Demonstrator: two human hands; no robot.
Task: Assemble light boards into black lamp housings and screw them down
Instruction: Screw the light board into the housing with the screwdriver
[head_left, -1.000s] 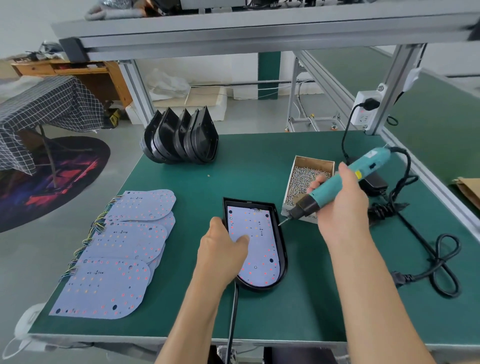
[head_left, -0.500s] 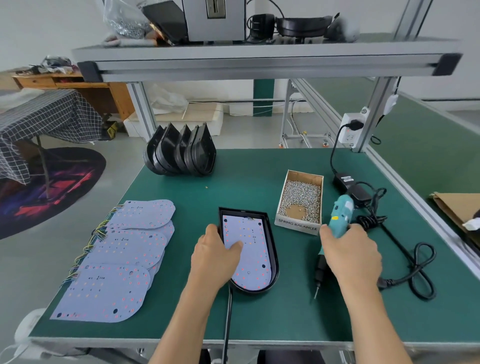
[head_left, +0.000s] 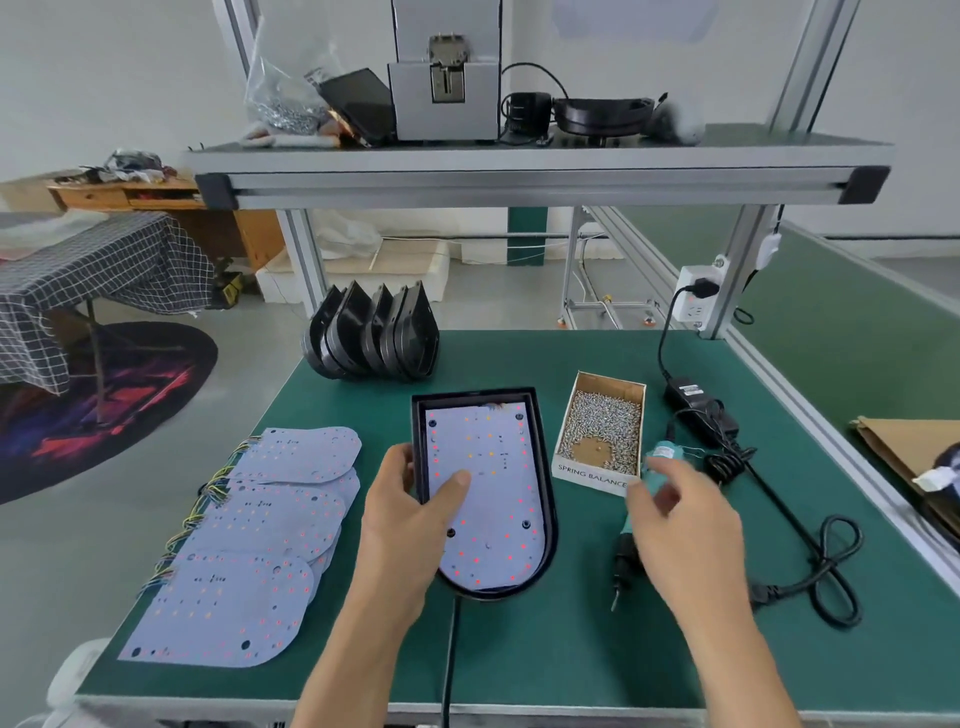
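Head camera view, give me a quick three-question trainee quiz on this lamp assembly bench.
1. True or false: the light board already sits inside the black lamp housing.
2. Which hand holds the housing's edge, thumb on the board?
A. left hand
B. right hand
C. neither
3. Fill in: the teal electric screwdriver lies on the green table just in front of the cardboard box of ____.

Key: 1 true; 2 A; 3 screws.
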